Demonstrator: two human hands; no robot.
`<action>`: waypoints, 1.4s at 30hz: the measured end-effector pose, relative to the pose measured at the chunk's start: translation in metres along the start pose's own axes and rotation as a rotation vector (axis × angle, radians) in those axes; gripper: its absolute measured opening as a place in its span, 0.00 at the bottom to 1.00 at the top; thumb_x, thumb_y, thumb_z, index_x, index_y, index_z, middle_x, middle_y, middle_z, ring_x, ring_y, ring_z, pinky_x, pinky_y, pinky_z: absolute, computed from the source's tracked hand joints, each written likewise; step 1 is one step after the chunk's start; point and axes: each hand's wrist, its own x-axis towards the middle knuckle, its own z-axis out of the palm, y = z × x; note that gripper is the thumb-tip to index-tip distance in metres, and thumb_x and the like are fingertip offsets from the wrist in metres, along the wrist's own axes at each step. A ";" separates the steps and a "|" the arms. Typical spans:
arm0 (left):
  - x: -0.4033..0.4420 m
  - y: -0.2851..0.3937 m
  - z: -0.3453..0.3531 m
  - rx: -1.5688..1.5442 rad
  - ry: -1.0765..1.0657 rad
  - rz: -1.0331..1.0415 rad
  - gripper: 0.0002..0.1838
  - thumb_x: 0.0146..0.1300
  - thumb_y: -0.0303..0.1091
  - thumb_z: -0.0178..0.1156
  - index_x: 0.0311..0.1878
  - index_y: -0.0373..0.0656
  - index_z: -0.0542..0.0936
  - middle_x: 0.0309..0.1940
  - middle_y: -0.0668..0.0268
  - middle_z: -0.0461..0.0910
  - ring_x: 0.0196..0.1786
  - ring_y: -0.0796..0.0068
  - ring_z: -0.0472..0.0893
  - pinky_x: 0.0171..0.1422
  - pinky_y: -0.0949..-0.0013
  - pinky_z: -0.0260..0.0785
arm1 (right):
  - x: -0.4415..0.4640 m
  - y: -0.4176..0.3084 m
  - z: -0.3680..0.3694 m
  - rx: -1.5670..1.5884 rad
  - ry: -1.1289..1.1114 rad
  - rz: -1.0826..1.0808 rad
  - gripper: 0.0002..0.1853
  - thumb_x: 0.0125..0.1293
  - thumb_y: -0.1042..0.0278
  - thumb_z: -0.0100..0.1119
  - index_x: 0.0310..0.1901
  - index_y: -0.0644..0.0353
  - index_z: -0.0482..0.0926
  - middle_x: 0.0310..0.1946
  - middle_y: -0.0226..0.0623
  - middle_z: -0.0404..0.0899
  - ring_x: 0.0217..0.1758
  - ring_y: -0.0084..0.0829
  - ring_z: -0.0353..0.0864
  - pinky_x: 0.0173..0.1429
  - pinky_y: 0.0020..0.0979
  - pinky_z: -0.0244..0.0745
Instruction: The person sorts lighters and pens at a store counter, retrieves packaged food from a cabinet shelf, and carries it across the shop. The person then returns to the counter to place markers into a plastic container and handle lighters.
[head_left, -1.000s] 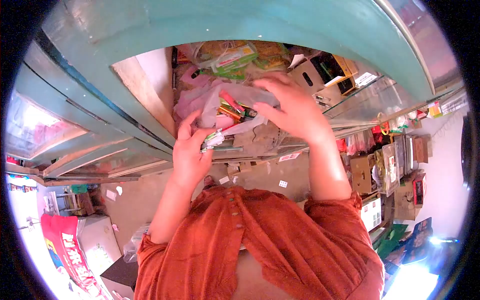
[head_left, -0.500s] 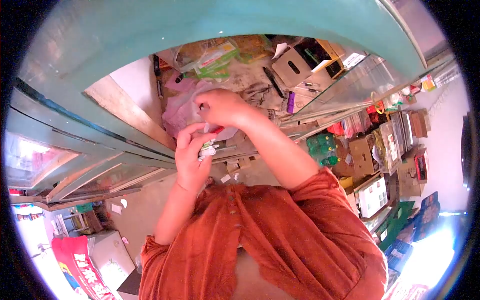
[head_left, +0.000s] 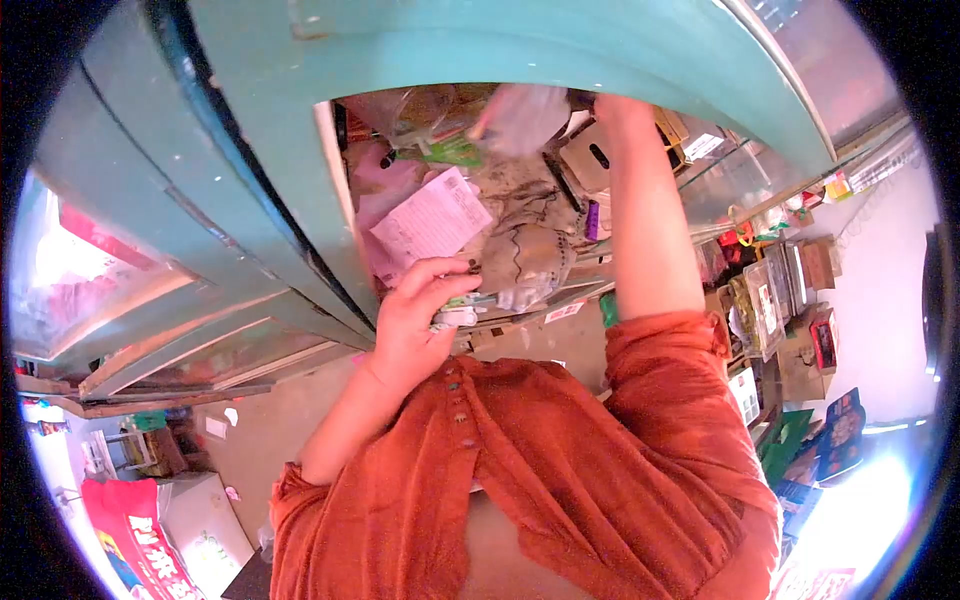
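The person wears a loose rust-red shirt [head_left: 560, 460], its cloth falling in soft folds, with a row of small buttons [head_left: 459, 416] down the front. The left sleeve [head_left: 305, 505] and right sleeve [head_left: 665, 360] stop short, leaving the forearms [head_left: 657, 240] bare.

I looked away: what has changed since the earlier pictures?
The plastic bag has moved from beside the left hand to deeper in the cabinet; a printed sheet now shows near its former spot. The right hand has reached deeper, its grip hidden. The left hand still holds small white-and-green items.
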 end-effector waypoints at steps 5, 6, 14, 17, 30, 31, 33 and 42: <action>-0.006 0.001 -0.017 -0.002 -0.087 0.017 0.26 0.43 0.17 0.56 0.50 0.42 0.82 0.50 0.58 0.79 0.52 0.56 0.80 0.57 0.63 0.73 | 0.038 0.050 0.009 -0.428 -0.033 0.040 0.23 0.60 0.57 0.64 0.55 0.59 0.78 0.50 0.40 0.81 0.51 0.31 0.81 0.54 0.32 0.76; -0.008 0.001 -0.018 0.006 -0.113 0.005 0.26 0.42 0.17 0.56 0.50 0.42 0.82 0.49 0.58 0.79 0.51 0.56 0.81 0.56 0.63 0.74 | 0.041 0.056 0.008 -0.498 -0.062 0.057 0.24 0.60 0.57 0.64 0.55 0.59 0.77 0.50 0.40 0.81 0.51 0.32 0.81 0.55 0.32 0.76; -0.010 0.005 -0.018 0.047 -0.086 -0.045 0.26 0.43 0.16 0.54 0.49 0.41 0.81 0.43 0.57 0.81 0.47 0.54 0.82 0.53 0.63 0.74 | 0.037 0.092 0.028 -0.876 -0.320 0.053 0.27 0.60 0.53 0.64 0.58 0.58 0.76 0.55 0.42 0.79 0.56 0.35 0.79 0.60 0.35 0.75; -0.008 0.007 -0.014 0.057 -0.078 -0.065 0.25 0.43 0.15 0.54 0.49 0.40 0.82 0.42 0.56 0.81 0.46 0.54 0.82 0.52 0.64 0.74 | 0.024 0.076 0.052 -0.987 -0.469 -0.037 0.28 0.60 0.52 0.63 0.59 0.57 0.75 0.56 0.42 0.78 0.57 0.36 0.78 0.61 0.36 0.74; -0.009 0.008 0.012 0.093 0.004 -0.225 0.12 0.57 0.22 0.59 0.45 0.40 0.83 0.38 0.59 0.82 0.43 0.60 0.81 0.51 0.64 0.72 | -0.026 0.012 0.119 -0.201 -0.633 -0.135 0.18 0.59 0.60 0.59 0.52 0.48 0.82 0.49 0.41 0.83 0.56 0.44 0.79 0.63 0.42 0.72; -0.010 0.007 0.012 0.092 0.016 -0.230 0.12 0.57 0.22 0.59 0.45 0.40 0.83 0.38 0.59 0.82 0.43 0.60 0.81 0.51 0.64 0.72 | -0.023 -0.002 0.084 -0.313 -0.686 -0.174 0.18 0.58 0.60 0.59 0.52 0.48 0.82 0.48 0.41 0.83 0.56 0.44 0.79 0.63 0.42 0.72; -0.011 0.005 0.012 0.039 0.036 -0.349 0.11 0.62 0.25 0.58 0.47 0.39 0.82 0.41 0.60 0.82 0.43 0.61 0.81 0.50 0.65 0.72 | -0.015 -0.023 0.031 -0.481 -0.790 -0.229 0.18 0.58 0.62 0.59 0.51 0.47 0.82 0.47 0.40 0.84 0.55 0.44 0.79 0.62 0.43 0.73; 0.012 -0.037 0.022 0.320 0.025 -0.340 0.21 0.61 0.30 0.58 0.59 0.42 0.76 0.62 0.56 0.73 0.61 0.52 0.75 0.65 0.59 0.68 | -0.012 -0.040 -0.025 -0.771 -1.173 -0.219 0.20 0.53 0.67 0.60 0.50 0.45 0.83 0.44 0.38 0.85 0.52 0.41 0.81 0.58 0.43 0.74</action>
